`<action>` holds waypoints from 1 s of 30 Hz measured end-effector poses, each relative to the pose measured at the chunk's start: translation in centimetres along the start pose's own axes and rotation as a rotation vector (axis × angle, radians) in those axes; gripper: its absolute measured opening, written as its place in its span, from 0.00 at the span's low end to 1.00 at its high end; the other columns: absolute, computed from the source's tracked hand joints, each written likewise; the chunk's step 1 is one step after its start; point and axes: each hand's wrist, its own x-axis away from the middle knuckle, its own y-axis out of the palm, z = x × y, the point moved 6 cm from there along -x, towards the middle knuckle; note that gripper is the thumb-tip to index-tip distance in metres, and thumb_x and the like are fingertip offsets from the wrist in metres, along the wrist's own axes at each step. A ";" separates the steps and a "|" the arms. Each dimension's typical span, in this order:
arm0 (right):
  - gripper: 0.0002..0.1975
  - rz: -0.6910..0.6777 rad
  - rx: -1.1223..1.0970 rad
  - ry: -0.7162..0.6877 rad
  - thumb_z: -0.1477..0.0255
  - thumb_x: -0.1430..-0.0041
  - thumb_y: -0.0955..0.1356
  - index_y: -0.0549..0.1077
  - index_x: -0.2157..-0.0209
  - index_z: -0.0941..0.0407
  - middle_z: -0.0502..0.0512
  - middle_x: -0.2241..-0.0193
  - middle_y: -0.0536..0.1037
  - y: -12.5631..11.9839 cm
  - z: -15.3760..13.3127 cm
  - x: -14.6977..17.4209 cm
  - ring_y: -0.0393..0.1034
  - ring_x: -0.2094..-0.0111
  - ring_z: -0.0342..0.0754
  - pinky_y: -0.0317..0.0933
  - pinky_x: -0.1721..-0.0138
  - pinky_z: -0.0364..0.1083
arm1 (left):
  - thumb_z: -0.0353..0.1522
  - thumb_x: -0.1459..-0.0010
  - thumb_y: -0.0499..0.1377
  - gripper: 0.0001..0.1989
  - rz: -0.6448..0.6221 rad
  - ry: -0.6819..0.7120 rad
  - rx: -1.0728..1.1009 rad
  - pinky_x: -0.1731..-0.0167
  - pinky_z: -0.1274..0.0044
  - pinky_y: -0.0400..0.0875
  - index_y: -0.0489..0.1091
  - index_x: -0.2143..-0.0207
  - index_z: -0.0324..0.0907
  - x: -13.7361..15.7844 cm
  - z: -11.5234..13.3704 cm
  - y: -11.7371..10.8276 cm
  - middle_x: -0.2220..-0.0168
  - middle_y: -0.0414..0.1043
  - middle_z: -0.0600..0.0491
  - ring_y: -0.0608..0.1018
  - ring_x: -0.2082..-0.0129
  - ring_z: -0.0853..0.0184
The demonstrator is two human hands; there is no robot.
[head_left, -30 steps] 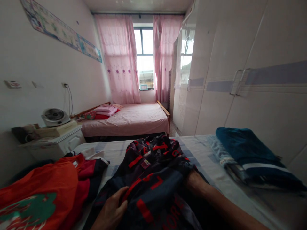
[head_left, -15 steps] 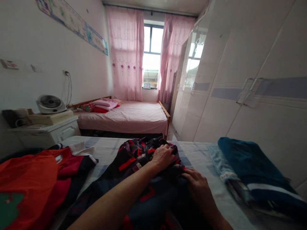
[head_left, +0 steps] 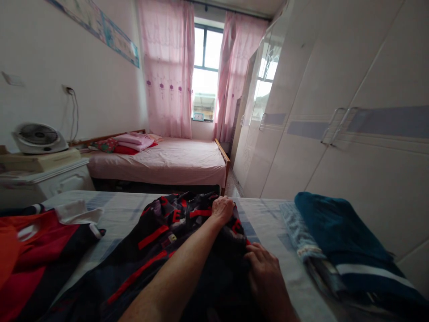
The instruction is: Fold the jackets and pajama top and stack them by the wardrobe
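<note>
A black jacket (head_left: 134, 268) with red strips, red letters and a zip lies spread on the patterned bed sheet (head_left: 264, 214) in front of me. My left hand (head_left: 223, 210) reaches across the jacket to its far end, its fingers curled into the cloth near the collar. Lower down, my right hand (head_left: 264, 268) pinches the jacket's right edge, fingertips on the fabric. My left forearm covers part of the jacket front.
Orange and red shirts (head_left: 43, 250) lie at the left. To the right, folded jeans (head_left: 298, 232) sit beside and partly under folded teal clothing (head_left: 348, 232). Beyond stand a pink bed (head_left: 167, 161), a fan (head_left: 40, 137) on a cabinet, and a white wardrobe (head_left: 301, 170).
My left hand has gone from lying loosely on the collar area to a closed grip at its far right. The jacket front lies flatter. The view has turned slightly right.
</note>
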 end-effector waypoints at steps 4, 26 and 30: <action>0.24 0.000 0.078 -0.019 0.85 0.56 0.58 0.73 0.61 0.52 0.52 0.54 0.75 0.2 0.5 0.2 0.62 0.47 0.51 0.56 0.49 0.53 | 0.31 0.38 0.51 0.11 0.054 0.086 0.014 0.52 0.65 0.66 0.69 0.57 0.38 3.6 1.7 -2.4 0.54 0.69 0.45 0.70 0.51 0.60; 0.19 -0.213 -0.053 0.028 0.68 0.37 0.55 0.73 0.54 0.56 0.61 0.50 0.72 -1.5 -1.5 -8.7 0.64 0.48 0.52 0.56 0.48 0.52 | 0.38 0.41 0.54 0.23 -0.132 0.113 0.112 0.41 0.61 0.54 0.59 0.42 0.52 23.6 -8.3 -2.8 0.38 0.56 0.51 0.58 0.39 0.58; 0.18 -0.239 -0.136 0.221 0.68 0.36 0.55 0.72 0.56 0.58 0.61 0.54 0.73 0.2 -0.5 -16.1 0.66 0.51 0.51 0.56 0.49 0.51 | 0.41 0.41 0.53 0.23 -0.082 0.176 0.065 0.43 0.61 0.60 0.61 0.43 0.52 23.3 -9.0 -1.7 0.40 0.59 0.49 0.62 0.41 0.56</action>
